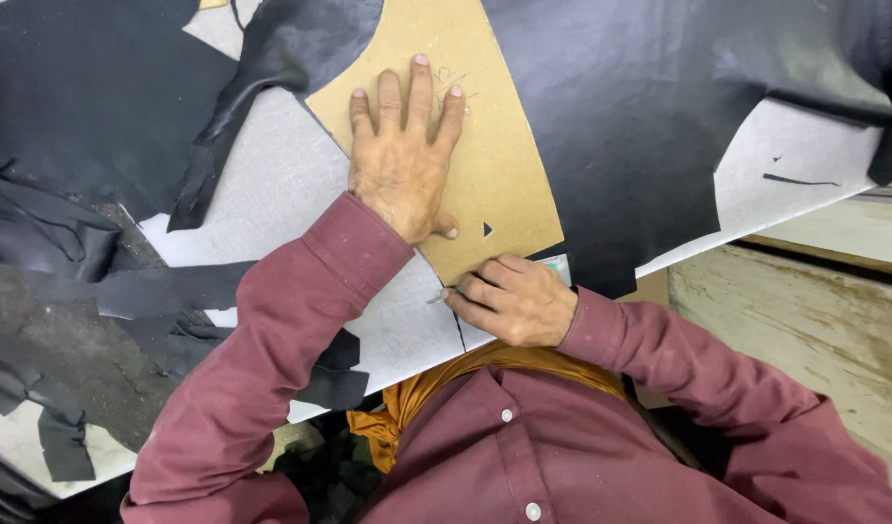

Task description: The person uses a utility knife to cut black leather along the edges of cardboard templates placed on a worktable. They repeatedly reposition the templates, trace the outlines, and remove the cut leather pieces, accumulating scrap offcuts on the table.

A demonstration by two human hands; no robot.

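Left hand (399, 165) spread flat, pinning cardboard pattern (485, 146) on black leather (640, 107). Right hand (512, 299) at pattern's 6 o'clock corner, pinching small blade (438, 298). Best: keep template pressed, blade tight to edge.

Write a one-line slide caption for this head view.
Left hand pressed flat on a tan cardboard pattern over black leather, right hand holding a small blade at the pattern's lower edge.

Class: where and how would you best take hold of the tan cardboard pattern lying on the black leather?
Probably press rather than pinch: the cardboard pattern lies flat, so come from above, palm spread mid-sheet as the left hand does, clear of the lower edge where the right hand works.
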